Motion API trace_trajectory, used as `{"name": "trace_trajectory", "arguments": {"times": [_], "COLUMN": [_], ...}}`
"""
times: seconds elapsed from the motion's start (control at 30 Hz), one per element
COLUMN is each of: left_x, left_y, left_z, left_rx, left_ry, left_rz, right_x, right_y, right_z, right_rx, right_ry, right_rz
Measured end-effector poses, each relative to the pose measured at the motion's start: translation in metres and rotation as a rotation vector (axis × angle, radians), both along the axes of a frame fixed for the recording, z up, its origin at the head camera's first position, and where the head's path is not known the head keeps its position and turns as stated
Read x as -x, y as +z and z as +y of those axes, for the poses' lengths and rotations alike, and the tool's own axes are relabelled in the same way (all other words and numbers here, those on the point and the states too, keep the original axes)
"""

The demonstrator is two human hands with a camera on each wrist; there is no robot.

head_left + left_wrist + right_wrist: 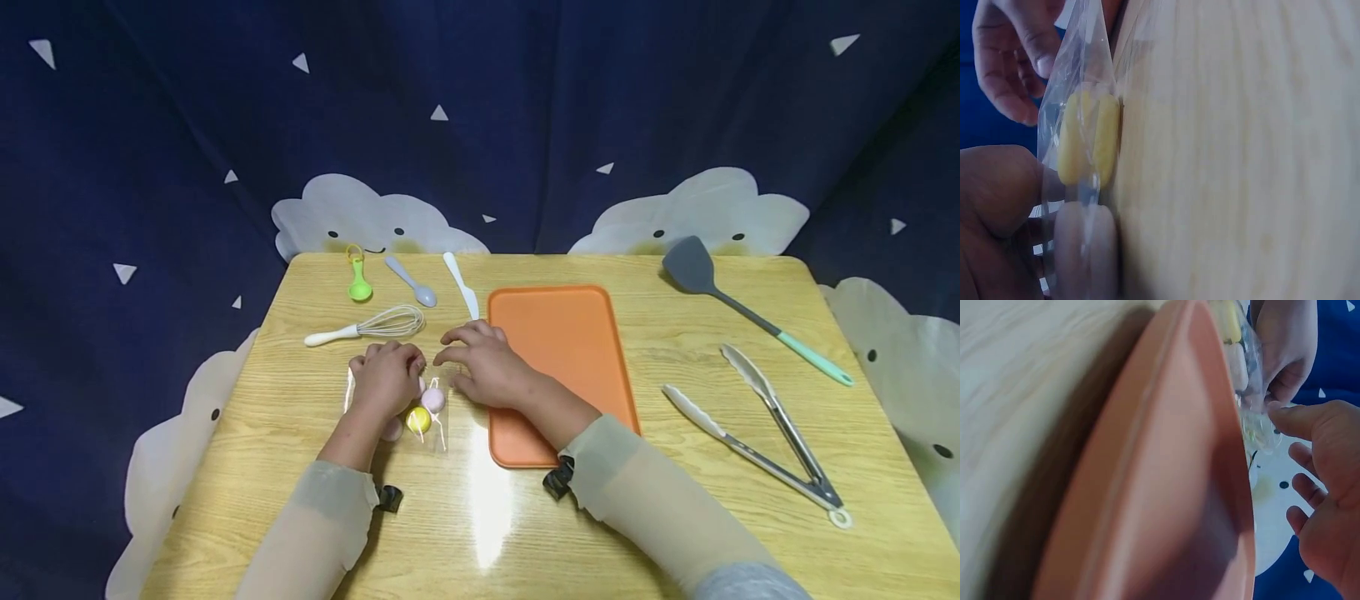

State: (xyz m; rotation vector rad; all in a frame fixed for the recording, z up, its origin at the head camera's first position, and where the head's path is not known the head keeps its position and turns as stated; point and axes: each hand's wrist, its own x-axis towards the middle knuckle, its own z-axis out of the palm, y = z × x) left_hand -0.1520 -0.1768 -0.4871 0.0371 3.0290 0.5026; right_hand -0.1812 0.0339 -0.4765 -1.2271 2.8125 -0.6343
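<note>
A clear plastic bag [420, 408] of round sweets is held at the wooden table's [675, 350] left half.

The crinkled bag, with a glossy yellow ball [417, 419] and pale pink ones inside, is gripped by the curled left hand [386, 379]. The right hand [487, 367], fingers loosely spread, is rested at the bag's edge, beside the smooth orange tray [562, 333].

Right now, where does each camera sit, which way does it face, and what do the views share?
Head: above the wooden table, facing forward and down; both forearms show, left hand on the clear bag of macarons.
Left wrist: low beside the bag, left thumb in view.
Right wrist: along the orange tray, right hand open.
All three share the bag.
</note>
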Motion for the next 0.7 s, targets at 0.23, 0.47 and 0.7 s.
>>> {"name": "trace_trajectory", "arguments": {"times": [0.23, 0.47, 0.7], "left_x": [-0.001, -0.001, 0.000], "left_y": [0.000, 0.001, 0.001], "left_z": [0.000, 0.001, 0.001], "left_rx": [0.006, 0.000, 0.006], "left_ry": [-0.006, 0.002, 0.013], "left_rz": [0.010, -0.005, -0.020], "right_x": [-0.003, -0.006, -0.009], "right_y": [0.000, 0.001, 0.000], "right_z": [-0.012, -0.005, 0.010], "right_rx": [-0.080, -0.052, -0.028], "right_ry": [0.047, 0.044, 0.060], "right_rz": [0.039, 0.092, 0.115]}}
